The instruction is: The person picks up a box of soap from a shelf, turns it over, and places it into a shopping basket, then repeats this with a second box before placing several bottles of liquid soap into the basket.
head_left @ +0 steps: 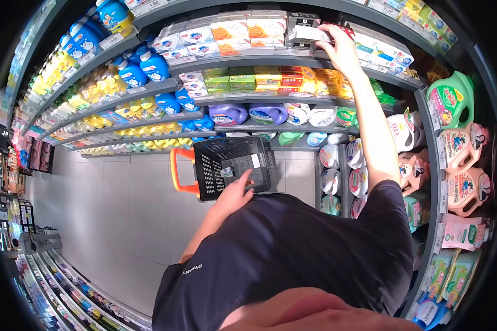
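- The pale box is located on the upper shelf, directly left of the right hand; its long axis is laid roughly left to right.
- The box's right end is grasped between right thumb and fingers, slightly parted; whether it is lifted cannot be told.
- The left hand, farther from the box, is released, fingers partly extended over the basket; contact cannot be confirmed.

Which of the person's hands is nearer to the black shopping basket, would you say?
The left hand, at the near side of the basket; the right hand is up at a shelf, fingers on a pale box.
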Demonstrator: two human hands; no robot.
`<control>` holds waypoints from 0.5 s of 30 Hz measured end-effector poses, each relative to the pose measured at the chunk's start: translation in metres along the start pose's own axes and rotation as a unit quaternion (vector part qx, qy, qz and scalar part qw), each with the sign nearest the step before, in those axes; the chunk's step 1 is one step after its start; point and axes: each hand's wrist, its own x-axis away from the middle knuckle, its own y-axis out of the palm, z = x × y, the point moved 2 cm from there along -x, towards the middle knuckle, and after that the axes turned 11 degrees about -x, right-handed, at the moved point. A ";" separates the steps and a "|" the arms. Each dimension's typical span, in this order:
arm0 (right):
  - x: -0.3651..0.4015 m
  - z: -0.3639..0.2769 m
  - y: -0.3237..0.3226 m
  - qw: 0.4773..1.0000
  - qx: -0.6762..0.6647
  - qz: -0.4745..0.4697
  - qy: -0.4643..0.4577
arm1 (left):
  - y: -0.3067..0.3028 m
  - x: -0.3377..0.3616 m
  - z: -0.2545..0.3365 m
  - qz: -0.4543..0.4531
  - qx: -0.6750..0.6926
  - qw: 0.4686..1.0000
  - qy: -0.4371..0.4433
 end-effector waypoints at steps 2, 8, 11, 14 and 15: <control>-0.006 0.007 0.001 0.999 0.033 0.012 -0.020 | 0.001 0.003 0.002 -0.029 0.009 0.999 -0.016; -0.017 0.021 0.011 0.996 0.081 0.008 -0.018 | 0.000 0.004 0.002 0.041 -0.070 0.997 0.005; -0.019 0.024 0.016 0.991 0.122 0.004 -0.054 | -0.001 0.005 0.007 0.040 -0.072 0.997 0.010; -0.021 0.030 0.021 0.987 0.144 0.008 -0.075 | -0.002 0.006 0.008 0.038 -0.070 0.997 0.009; -0.022 0.032 0.022 0.986 0.150 0.003 -0.074 | -0.002 0.006 0.008 0.039 -0.071 0.997 0.009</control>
